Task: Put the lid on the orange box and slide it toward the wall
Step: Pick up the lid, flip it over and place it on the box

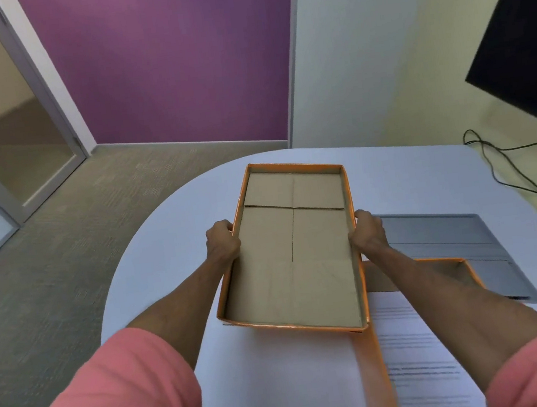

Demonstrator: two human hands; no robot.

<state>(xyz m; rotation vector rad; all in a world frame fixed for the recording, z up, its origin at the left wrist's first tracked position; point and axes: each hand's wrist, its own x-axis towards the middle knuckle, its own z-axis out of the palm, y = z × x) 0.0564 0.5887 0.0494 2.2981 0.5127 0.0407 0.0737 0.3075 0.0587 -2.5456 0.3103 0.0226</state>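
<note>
The orange lid [297,267] is a shallow tray held just above the white table [406,176], with its brown cardboard inside facing up. My left hand [223,242] grips its left rim and my right hand [366,230] grips its right rim, about halfway along. The orange box [375,369] stands on the table at the lower right, partly under the lid's near right corner. It is open, with printed paper sheets [423,370] inside. My right forearm crosses over its far end.
A grey recessed panel [443,236] lies in the tabletop just right of the lid. Black cables [510,170] run along the pale wall [360,56] beyond the table's far edge. A black screen [524,36] hangs at the upper right. Carpeted floor lies to the left.
</note>
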